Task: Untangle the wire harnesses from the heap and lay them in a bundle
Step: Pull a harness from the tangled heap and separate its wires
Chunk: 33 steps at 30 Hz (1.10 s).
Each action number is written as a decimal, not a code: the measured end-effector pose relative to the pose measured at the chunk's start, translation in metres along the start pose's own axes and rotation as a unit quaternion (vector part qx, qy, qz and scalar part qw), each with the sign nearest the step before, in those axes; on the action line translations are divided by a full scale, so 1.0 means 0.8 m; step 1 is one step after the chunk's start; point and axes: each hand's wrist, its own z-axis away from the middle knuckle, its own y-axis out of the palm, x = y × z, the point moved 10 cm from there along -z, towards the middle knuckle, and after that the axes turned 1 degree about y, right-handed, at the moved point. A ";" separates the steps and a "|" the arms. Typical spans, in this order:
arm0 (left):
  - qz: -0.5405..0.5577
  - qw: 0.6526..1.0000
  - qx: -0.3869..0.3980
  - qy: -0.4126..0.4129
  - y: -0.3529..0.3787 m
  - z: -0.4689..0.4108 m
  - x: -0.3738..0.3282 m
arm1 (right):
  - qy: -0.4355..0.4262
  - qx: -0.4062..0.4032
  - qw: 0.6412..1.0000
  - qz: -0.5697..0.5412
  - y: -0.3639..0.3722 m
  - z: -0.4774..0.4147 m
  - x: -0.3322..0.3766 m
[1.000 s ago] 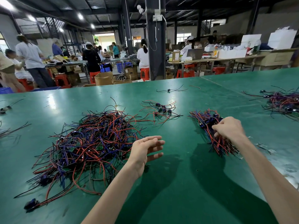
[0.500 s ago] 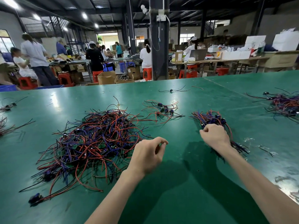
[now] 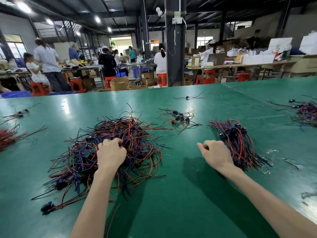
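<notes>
We look down on a green bench with both bare arms reaching out over it. The heap of red, blue and black wire harnesses lies left of centre, its strands sprawling towards us, with a dark connector trailing at the near left end. Our left hand sits on top of the heap, fingers curled down into the tangle and closing on strands there. The left forearm covers the heap's near middle.

The bundle lies to the right, well apart from the heap, its wires running roughly side by side from far left to near right. Our right hand is just left of the bundle, curled into a loose fist with the thumb sticking out to the left. We see nothing in it, and its wrist hides the bundle's near left edge.

Between heap and bundle, a little farther off, lies a small loose cluster of harnesses, and one single harness lies beyond that. Another pile sits at the right edge and red wires at the left edge. Past the bench stand a dark pillar, cardboard boxes, red stools and people working at far tables.
</notes>
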 end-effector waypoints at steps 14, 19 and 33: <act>0.259 0.947 -0.190 0.011 -0.058 0.006 0.019 | -0.008 0.010 0.998 -0.062 0.002 0.004 0.007; 0.363 0.898 -0.246 0.032 -0.080 0.011 0.015 | -0.012 0.025 0.996 -0.086 0.011 0.002 0.003; 0.809 0.568 0.140 0.053 -0.028 0.039 -0.099 | -0.080 0.185 0.874 -0.443 0.025 0.036 0.077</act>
